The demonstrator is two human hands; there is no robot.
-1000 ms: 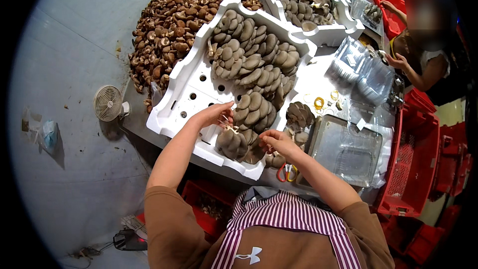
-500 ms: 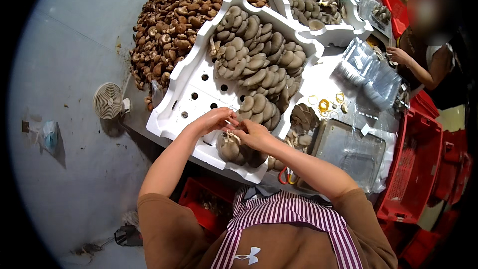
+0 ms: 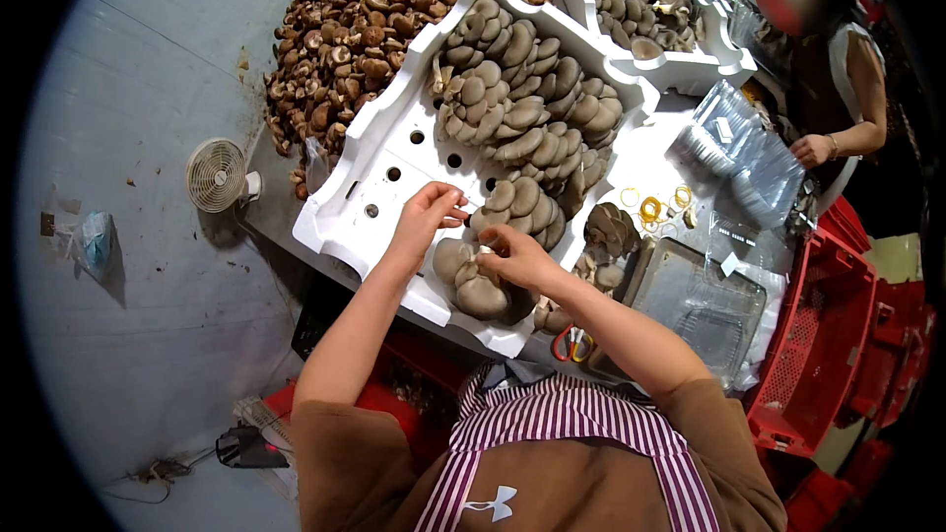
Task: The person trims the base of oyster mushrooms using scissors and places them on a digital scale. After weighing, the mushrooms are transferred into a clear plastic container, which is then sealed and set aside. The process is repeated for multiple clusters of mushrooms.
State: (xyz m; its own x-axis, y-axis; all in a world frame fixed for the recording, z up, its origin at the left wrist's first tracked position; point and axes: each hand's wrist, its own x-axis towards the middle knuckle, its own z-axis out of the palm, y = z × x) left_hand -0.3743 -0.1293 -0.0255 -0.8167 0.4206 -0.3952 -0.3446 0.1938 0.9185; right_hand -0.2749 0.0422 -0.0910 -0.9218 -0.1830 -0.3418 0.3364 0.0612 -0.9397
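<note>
A white foam crate (image 3: 340, 222) lies tilted before me, with grey oyster mushrooms (image 3: 527, 128) heaped along its right side and round holes in its bare floor. At its near corner sits a loose oyster mushroom cluster (image 3: 476, 293). The fingers of my right hand (image 3: 522, 261) are closed at the pale stem on top of that cluster. My left hand (image 3: 426, 222) hovers over the crate floor just up and left of it, fingers bent but apart, with nothing visible in them. Dark gills of another oyster mushroom cluster (image 3: 611, 230) show outside the crate's right wall.
Brown shiitake mushrooms (image 3: 370, 34) are piled behind. A second foam crate (image 3: 680, 64) stands at the back. Scissors (image 3: 572, 343), rubber bands (image 3: 650, 209), a metal tray (image 3: 690, 310) and clear plastic boxes (image 3: 744, 153) lie right. Red crates (image 3: 813, 335) and a co-worker (image 3: 838, 89) are beyond.
My hands, together at the stem before, have parted; the left moved up and away. The cluster has turned and shows more. The co-worker has shifted, and the view has tilted slightly.
</note>
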